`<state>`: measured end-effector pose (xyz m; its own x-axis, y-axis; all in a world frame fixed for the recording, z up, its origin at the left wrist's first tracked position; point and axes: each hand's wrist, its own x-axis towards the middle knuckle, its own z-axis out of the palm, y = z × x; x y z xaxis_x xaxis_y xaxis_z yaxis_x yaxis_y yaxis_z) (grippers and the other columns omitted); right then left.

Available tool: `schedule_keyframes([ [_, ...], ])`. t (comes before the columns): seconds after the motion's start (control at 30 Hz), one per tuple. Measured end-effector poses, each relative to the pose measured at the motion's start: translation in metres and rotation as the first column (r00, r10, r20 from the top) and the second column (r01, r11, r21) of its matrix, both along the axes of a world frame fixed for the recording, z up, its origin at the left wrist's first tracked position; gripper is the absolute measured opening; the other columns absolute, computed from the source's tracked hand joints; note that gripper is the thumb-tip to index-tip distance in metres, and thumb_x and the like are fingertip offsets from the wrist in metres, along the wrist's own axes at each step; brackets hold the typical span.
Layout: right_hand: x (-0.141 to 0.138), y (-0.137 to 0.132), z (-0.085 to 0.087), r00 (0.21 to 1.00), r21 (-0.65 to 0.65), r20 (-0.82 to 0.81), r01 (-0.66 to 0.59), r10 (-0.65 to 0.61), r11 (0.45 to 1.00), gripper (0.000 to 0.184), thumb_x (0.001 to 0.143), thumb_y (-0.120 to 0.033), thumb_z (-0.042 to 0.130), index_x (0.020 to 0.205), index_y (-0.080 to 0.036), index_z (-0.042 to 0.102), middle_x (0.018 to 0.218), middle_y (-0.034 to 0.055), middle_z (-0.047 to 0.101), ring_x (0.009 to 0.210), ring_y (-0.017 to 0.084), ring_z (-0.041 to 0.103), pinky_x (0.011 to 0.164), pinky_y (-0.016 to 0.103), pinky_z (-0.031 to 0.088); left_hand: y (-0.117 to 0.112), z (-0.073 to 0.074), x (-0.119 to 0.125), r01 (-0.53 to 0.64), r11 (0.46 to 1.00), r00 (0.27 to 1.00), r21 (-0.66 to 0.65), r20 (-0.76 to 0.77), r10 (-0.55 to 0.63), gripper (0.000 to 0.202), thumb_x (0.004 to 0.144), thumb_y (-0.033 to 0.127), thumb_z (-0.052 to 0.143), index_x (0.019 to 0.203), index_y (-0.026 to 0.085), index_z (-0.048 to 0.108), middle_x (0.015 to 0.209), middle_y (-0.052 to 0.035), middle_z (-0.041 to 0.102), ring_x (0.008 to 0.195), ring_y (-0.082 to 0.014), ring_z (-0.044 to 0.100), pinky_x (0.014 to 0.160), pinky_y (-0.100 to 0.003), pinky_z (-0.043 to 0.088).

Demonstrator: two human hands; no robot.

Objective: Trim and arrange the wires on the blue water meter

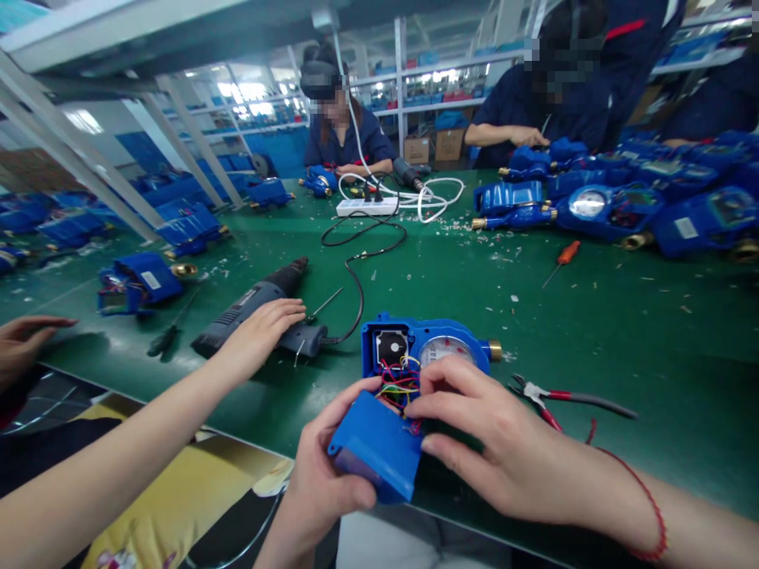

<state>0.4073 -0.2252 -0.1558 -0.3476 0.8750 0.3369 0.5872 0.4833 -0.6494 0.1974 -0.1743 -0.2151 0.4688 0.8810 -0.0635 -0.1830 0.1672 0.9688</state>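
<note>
A blue water meter (456,325) with a brass end lies on the green bench in front of me. Its square compartment is uncovered and shows a white-framed black round part (391,348). My left hand (323,466) grips a blue plastic cover (379,442), tilted at the bench edge. Thin coloured wires (398,387) run between the cover and the meter. My right hand (486,431) has its fingers bent in at these wires beside the cover; the fingertips partly hide what they pinch. Red-handled cutting pliers (537,391) lie to the right of the meter.
From the left, a co-worker's hand (269,328) rests on a grey heat gun (254,304). Screwdrivers (163,340) (568,253), a power strip (368,207) and cables lie about. Blue meters (617,209) crowd the far right; several stand left. Other people sit opposite.
</note>
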Motion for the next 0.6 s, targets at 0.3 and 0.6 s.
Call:
schedule_keyframes([
  [0.3, -0.016, 0.001, -0.010, 0.967, 0.215, 0.149, 0.170, -0.205, 0.962, 0.010, 0.087, -0.006, 0.055, 0.081, -0.009, 0.061, 0.088, 0.0105, 0.057, 0.081, 0.022, 0.057, 0.069, 0.033, 0.050, -0.004, -0.004, 0.001, 0.007, 1.000, 0.999, -0.003, 0.045, -0.007, 0.098, 0.035, 0.053, 0.091, 0.124, 0.026, 0.061, 0.102, -0.0067, 0.071, 0.086, -0.0197, 0.066, 0.073, -0.019, 0.052],
  [0.6, -0.007, 0.006, -0.012, 0.976, 0.057, -0.077, 0.206, -0.201, 0.977, 0.017, 0.082, 0.001, 0.047, 0.079, -0.016, 0.049, 0.091, 0.0034, 0.050, 0.083, 0.015, 0.050, 0.073, 0.028, 0.043, -0.009, 0.009, 0.014, -0.058, 0.958, 0.959, -0.280, 0.250, 0.131, 0.061, 0.060, 0.041, 0.087, 0.116, 0.027, 0.066, 0.095, -0.0041, 0.074, 0.083, -0.0173, 0.070, 0.074, -0.021, 0.056],
])
